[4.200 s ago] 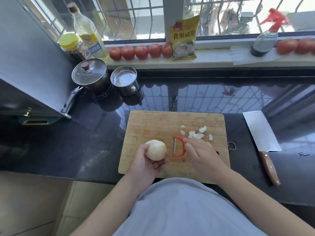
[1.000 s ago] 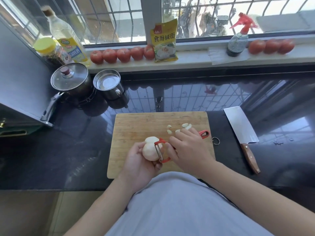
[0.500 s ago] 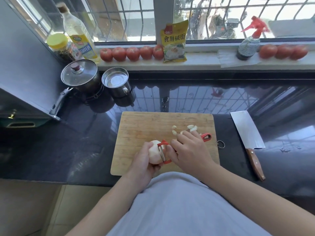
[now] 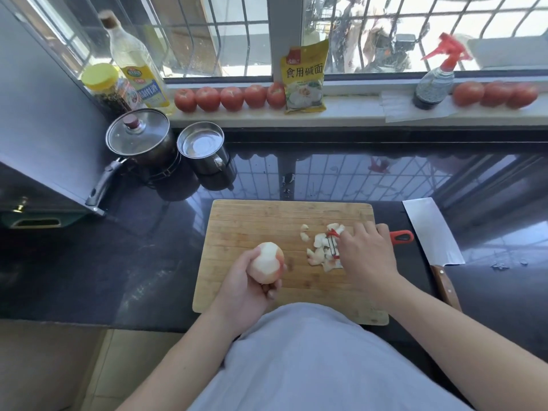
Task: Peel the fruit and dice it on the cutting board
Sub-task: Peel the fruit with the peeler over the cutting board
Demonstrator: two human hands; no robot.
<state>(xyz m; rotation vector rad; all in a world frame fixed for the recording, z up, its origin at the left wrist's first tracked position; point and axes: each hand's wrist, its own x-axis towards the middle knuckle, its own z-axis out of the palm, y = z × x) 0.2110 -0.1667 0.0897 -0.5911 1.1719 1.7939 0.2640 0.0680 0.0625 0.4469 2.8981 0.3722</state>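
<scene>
Half a second ago the peeler's blade lay against the fruit and the two hands met over the near edge of the board; since then they have drawn apart. At far left a lidded pot [image 4: 139,137] and a steel mug [image 4: 204,151] stand on the dark counter [image 4: 89,262] where they stood before, an oil bottle [image 4: 135,63] and a yellow-capped jar [image 4: 105,86] behind them, a row of tomatoes [image 4: 229,97] along the sill; the left hand [image 4: 246,289] grips the fruit [image 4: 266,266] from below, fingers curled round it, above the left half of the cutting board [image 4: 255,221]; the fruit is mostly pale and peeled, a strip of red skin left on its right side. Right of it a loose heap of peelings [image 4: 318,253] lies on the board, larger than earlier; the red peeler [image 4: 333,243] has come over this heap, its blade just above or touching it, I cannot tell which; the right hand [image 4: 367,253] is closed on its handle, whose red end juts past the board's right edge. Further right a cleaver [image 4: 431,232] rests on the counter, unmoved, wooden handle toward the person; a spray bottle [image 4: 436,81] and more tomatoes stand on the sill behind.
</scene>
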